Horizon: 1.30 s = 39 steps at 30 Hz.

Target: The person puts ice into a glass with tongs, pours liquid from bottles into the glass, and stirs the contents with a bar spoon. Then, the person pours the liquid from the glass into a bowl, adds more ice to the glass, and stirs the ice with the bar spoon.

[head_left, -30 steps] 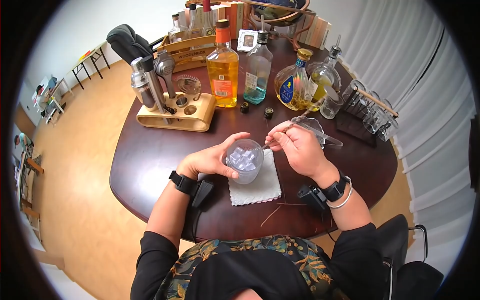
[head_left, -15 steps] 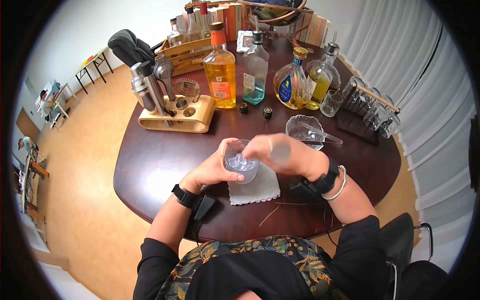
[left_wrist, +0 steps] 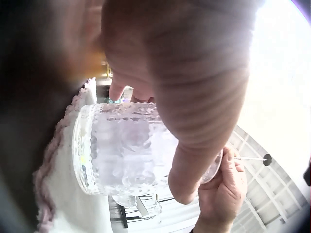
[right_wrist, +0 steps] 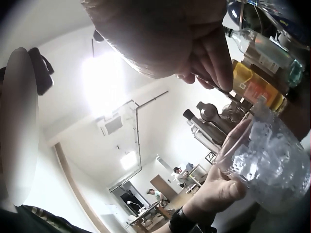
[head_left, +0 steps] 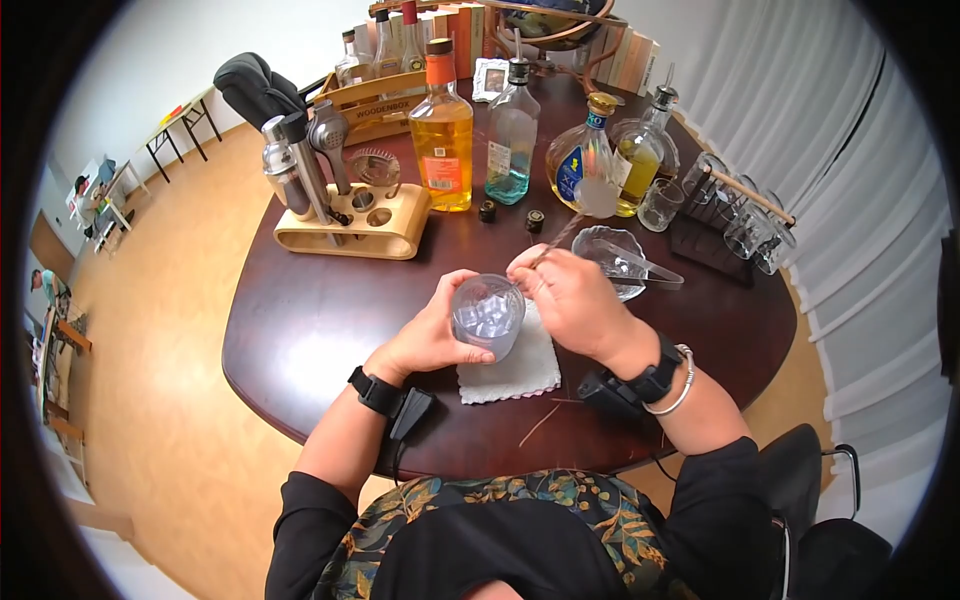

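Note:
The left hand (head_left: 428, 335) grips a clear patterned glass (head_left: 490, 322) holding ice cubes, tilted over a white cloth (head_left: 512, 374). In the left wrist view the glass (left_wrist: 131, 148) lies sideways, its base near the cloth (left_wrist: 77, 204). The right hand (head_left: 585, 305) pinches the twisted shaft of a bar spoon (head_left: 560, 238), whose round disc end points up and away. The spoon's lower end is at the glass and cannot be made out. From the right wrist, the ice-filled glass (right_wrist: 272, 167) shows below the right hand's fingers (right_wrist: 214, 58).
Behind the hands stand an amber bottle (head_left: 441, 140), a clear bottle (head_left: 512, 140) and an XO bottle (head_left: 582, 160). A wooden tool stand (head_left: 355, 232) is at the left. A glass bowl with tongs (head_left: 610, 258) lies right of the right hand, near a glass rack (head_left: 712, 245).
The right hand first swung in over the glass, then drew back to its right side, with the spoon's disc end again pointing away. The left hand keeps its grip, the glass nearly in place.

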Available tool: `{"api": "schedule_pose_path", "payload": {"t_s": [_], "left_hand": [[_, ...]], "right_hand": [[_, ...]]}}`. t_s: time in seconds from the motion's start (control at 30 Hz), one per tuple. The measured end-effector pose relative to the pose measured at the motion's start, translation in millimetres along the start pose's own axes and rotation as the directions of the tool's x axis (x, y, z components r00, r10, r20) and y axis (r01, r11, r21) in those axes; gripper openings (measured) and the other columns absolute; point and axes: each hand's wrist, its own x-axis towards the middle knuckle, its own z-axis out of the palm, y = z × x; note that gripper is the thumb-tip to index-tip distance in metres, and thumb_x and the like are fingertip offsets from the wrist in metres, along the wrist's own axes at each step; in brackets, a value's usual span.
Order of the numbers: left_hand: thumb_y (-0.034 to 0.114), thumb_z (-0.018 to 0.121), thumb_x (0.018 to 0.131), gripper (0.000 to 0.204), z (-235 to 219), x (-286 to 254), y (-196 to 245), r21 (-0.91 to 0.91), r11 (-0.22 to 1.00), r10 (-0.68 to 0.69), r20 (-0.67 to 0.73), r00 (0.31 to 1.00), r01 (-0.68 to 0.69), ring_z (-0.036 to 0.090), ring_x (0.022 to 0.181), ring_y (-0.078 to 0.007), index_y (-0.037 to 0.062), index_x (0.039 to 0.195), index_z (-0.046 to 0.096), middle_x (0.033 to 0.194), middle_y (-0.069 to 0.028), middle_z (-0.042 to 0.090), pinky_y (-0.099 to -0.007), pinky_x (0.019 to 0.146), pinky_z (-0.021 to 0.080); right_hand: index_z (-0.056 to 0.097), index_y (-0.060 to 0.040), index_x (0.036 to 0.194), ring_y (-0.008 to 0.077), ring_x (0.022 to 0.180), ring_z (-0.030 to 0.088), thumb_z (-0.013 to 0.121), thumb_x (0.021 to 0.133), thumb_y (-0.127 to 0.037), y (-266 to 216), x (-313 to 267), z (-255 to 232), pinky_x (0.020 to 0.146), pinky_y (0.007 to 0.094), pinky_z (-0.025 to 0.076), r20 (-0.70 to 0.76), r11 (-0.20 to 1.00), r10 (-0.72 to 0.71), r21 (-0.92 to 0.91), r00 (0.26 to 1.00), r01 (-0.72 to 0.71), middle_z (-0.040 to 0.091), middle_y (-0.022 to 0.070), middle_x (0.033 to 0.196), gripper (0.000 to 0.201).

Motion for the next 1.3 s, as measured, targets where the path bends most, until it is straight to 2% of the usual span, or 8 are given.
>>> {"api": "schedule_pose_path", "payload": {"t_s": [0.33, 0.47, 0.67, 0.77, 0.87, 1.0, 1.13, 1.3], "left_hand": [[0.008, 0.085, 0.065, 0.111, -13, 0, 10, -0.229, 0.972, -0.027, 0.118, 0.993, 0.053, 0.034, 0.134, -0.0210, 0.0068, 0.149, 0.012, 0.143, -0.0125, 0.036, -0.0346, 0.112, 0.026], [0.012, 0.088, 0.063, 0.115, -10, 0, 0, -0.176, 0.984, 0.039, 0.093, 0.995, -0.023, 0.035, 0.132, -0.0226, 0.0076, 0.148, 0.011, 0.140, -0.0142, 0.038, -0.0349, 0.112, 0.027], [0.015, 0.089, 0.063, 0.100, -4, 1, 9, 0.008, 1.000, -0.023, 0.012, 1.000, 0.023, 0.042, 0.124, -0.0200, 0.0065, 0.139, 0.024, 0.131, -0.0103, 0.043, -0.0340, 0.107, 0.033], [0.013, 0.087, 0.064, 0.098, -9, 2, 2, -0.092, 0.996, -0.013, 0.047, 0.999, 0.017, 0.041, 0.126, -0.0192, 0.0055, 0.139, 0.026, 0.133, -0.0093, 0.044, -0.0341, 0.109, 0.032], [0.013, 0.086, 0.065, 0.100, -11, 3, 1, -0.220, 0.975, -0.006, 0.093, 0.996, 0.027, 0.039, 0.129, -0.0203, 0.0050, 0.143, 0.023, 0.135, -0.0103, 0.043, -0.0343, 0.111, 0.029], [0.020, 0.089, 0.063, 0.111, -14, 3, 7, -0.230, 0.969, -0.058, 0.127, 0.990, 0.086, 0.033, 0.135, -0.0225, 0.0060, 0.147, 0.017, 0.142, -0.0122, 0.038, -0.0357, 0.113, 0.023], [0.019, 0.088, 0.065, 0.111, -15, 1, 0, -0.176, 0.983, -0.036, 0.111, 0.993, 0.055, 0.033, 0.135, -0.0231, 0.0052, 0.148, 0.015, 0.143, -0.0127, 0.036, -0.0366, 0.113, 0.024], [0.019, 0.089, 0.063, 0.110, -11, 1, 1, -0.027, 1.000, -0.005, 0.070, 0.998, 0.007, 0.037, 0.131, -0.0225, 0.0040, 0.146, 0.018, 0.140, -0.0131, 0.038, -0.0357, 0.111, 0.029]], "right_hand": [[0.059, -0.0030, 0.095, 0.0305, 0.084, 0.063, 0.058, 0.082, -0.002, -24, 10, -27, 0.074, 0.0385, 0.051, 0.175, 0.982, -0.166, 0.124, 0.970, 0.146, 0.063, 0.0095, 0.092, 0.013], [0.058, -0.0044, 0.096, 0.0310, 0.085, 0.063, 0.059, 0.076, -0.004, -6, 9, -11, 0.074, 0.0385, 0.052, 0.459, 0.907, -0.338, -0.072, 0.821, 0.414, 0.063, 0.0118, 0.091, 0.019], [0.058, -0.0011, 0.094, 0.0316, 0.078, 0.064, 0.055, 0.088, -0.007, 10, 7, 11, 0.069, 0.0385, 0.052, 0.209, 0.996, -0.060, -0.047, 0.976, 0.071, 0.063, 0.0151, 0.086, 0.009], [0.059, 0.0015, 0.094, 0.0225, 0.072, 0.065, 0.052, 0.094, -0.010, 1, 8, 2, 0.067, 0.0327, 0.053, 0.307, 0.891, 0.355, 0.176, 0.883, -0.419, 0.065, 0.0125, 0.085, 0.013], [0.059, 0.0031, 0.098, 0.0099, 0.079, 0.065, 0.049, 0.099, -0.014, 2, 0, -1, 0.071, 0.0239, 0.055, 0.261, 0.783, 0.441, 0.356, 0.859, -0.511, 0.065, 0.0067, 0.087, 0.020], [0.058, 0.0020, 0.100, 0.0122, 0.081, 0.065, 0.049, 0.099, -0.014, 0, -4, -10, 0.073, 0.0245, 0.056, 0.210, 0.722, 0.514, 0.418, 0.832, -0.552, 0.065, 0.0079, 0.091, 0.019], [0.061, 0.0034, 0.097, 0.0160, 0.080, 0.067, 0.052, 0.097, -0.012, -11, -4, -17, 0.071, 0.0270, 0.055, 0.109, 0.782, 0.446, 0.436, 0.888, -0.446, 0.066, 0.0070, 0.088, 0.017], [0.063, -0.0011, 0.098, 0.0255, 0.083, 0.066, 0.058, 0.091, -0.007, -23, 3, -38, 0.069, 0.0316, 0.052, 0.102, 0.996, -0.085, 0.027, 0.991, 0.083, 0.065, 0.0087, 0.093, 0.010]]}}
